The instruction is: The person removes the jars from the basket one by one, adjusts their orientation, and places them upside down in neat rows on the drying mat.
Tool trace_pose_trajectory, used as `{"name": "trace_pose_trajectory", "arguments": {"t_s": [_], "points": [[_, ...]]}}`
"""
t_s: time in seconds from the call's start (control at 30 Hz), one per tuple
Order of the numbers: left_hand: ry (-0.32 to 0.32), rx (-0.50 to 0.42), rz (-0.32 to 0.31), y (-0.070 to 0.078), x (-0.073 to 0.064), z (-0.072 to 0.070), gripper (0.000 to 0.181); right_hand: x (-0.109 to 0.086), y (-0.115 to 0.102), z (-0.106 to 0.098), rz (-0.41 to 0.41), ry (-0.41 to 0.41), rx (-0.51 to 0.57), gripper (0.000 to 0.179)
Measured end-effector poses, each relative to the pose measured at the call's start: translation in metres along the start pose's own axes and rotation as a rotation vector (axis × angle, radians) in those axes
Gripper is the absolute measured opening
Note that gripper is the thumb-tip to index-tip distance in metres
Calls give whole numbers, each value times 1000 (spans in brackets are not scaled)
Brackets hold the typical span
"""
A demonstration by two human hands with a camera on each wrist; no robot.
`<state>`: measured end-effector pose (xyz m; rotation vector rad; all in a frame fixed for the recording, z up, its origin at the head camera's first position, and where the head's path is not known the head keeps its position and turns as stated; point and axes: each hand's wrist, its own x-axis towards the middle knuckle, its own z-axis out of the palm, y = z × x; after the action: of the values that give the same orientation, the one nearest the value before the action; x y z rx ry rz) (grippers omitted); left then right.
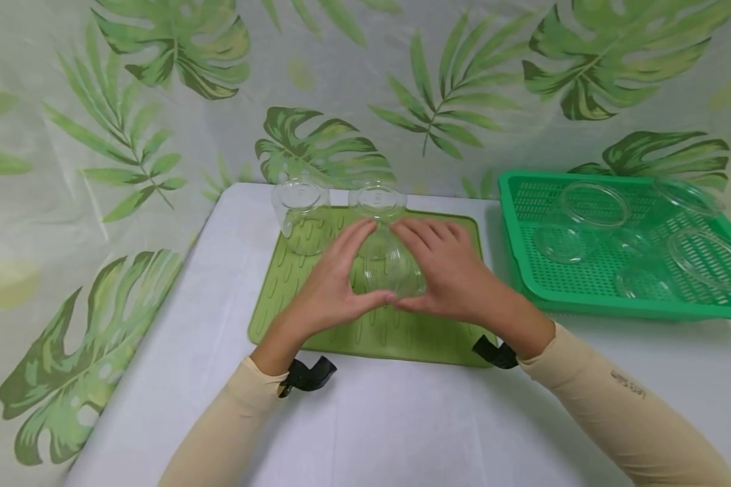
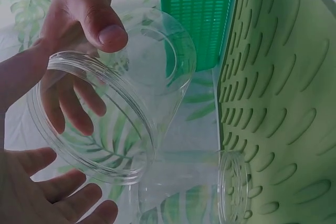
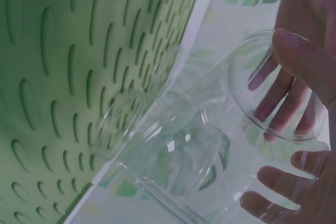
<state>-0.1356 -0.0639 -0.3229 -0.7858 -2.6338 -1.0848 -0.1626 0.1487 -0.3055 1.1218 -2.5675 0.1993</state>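
Note:
A clear jar [image 1: 397, 267] is held tilted between both hands over the green mat. My left hand [image 1: 331, 287] curves round its left side and my right hand [image 1: 447, 274] round its right side, with the thumbs almost meeting at the front. In the left wrist view, the ridged mouth [image 2: 137, 132] of this jar faces the left hand. The right wrist view shows its round smooth end [image 3: 262, 128] close to the right hand's fingers. Two more clear jars, a left one [image 1: 307, 220] and a middle one [image 1: 378, 201], stand mouth down along the back of the mat.
The green drying mat [image 1: 274, 308], with raised oval ridges, lies on a white-covered table [image 1: 396, 419]. To its right is a green plastic basket [image 1: 603, 308] holding several clear jars. A leaf-print sheet [image 1: 341, 81] hangs behind the table.

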Motion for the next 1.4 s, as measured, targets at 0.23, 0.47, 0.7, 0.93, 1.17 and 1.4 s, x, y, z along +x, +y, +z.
{"name": "trace_pose_trajectory", "arguments": {"t_s": [0.23, 0.47, 0.7, 0.93, 1.17, 1.4], "points": [[-56, 38, 9, 0, 0, 0, 94, -2, -1, 2, 6, -13, -8, 105], [-90, 33, -15, 1, -1, 3, 99, -4, -2, 4, 20, -23, 3, 105], [-95, 38, -2, 4, 0, 5, 102, -6, -2, 4, 15, 4, 22, 105], [-102, 28, -48, 4, -3, 6, 105, -4, -3, 4, -8, 0, 22, 107], [-74, 37, -50, 1, -7, 6, 100, -2, -6, 6, -15, -1, 26, 104], [-81, 24, -80, -2, -14, 2, 99, 1, -11, 8, -33, -18, 21, 105]]}}
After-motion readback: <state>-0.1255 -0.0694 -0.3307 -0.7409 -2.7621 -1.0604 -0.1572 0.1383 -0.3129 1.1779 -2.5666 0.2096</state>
